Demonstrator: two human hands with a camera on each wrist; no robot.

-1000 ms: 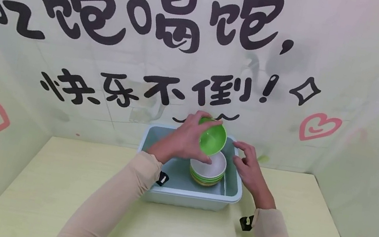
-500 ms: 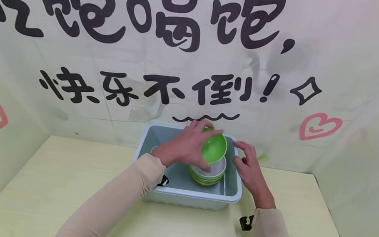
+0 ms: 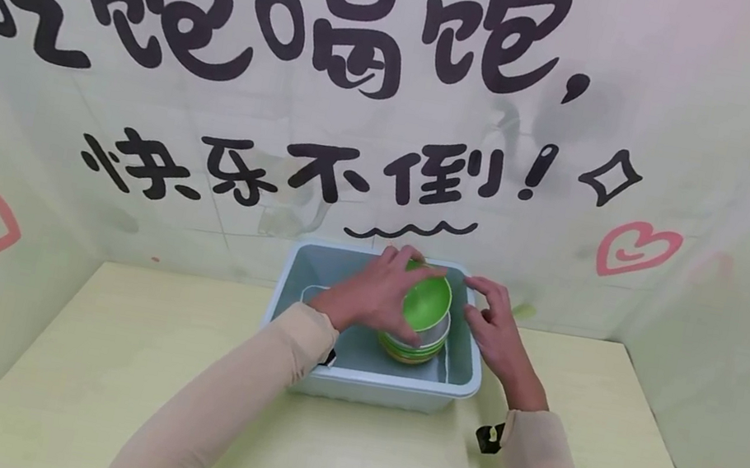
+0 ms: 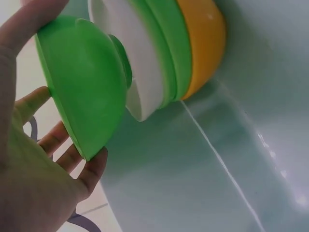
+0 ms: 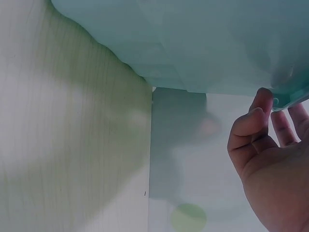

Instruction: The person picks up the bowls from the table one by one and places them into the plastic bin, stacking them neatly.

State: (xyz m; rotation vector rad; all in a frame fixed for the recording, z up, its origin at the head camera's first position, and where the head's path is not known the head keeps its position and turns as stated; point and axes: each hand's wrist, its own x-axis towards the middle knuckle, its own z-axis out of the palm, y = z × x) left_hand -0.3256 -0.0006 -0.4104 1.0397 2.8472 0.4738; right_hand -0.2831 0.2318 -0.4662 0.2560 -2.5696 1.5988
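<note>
My left hand (image 3: 380,292) holds a green bowl (image 3: 429,304) by its rim, thumb on one side and fingers on the other. The bowl is tilted just over a stack whose top bowl is white (image 4: 145,63). Beneath that come green bowls (image 4: 176,48) and an orange bowl (image 4: 206,43). In the left wrist view the held bowl's foot reaches the white bowl's opening; contact is unclear. The stack stands in a blue-green plastic basin (image 3: 386,382), at its right side. My right hand (image 3: 499,331) grips the basin's right rim near the far corner with bent fingers.
The basin stands on a pale wooden table (image 3: 335,461) against a back wall (image 3: 246,111) printed with large black characters. Side walls (image 3: 739,348) close in at left and right. A thin pale outline shows inside the basin near my left wrist.
My left hand has lowered the green bowl and moved it slightly right, closer over the white bowl. My right hand has stayed at the basin's rim.
</note>
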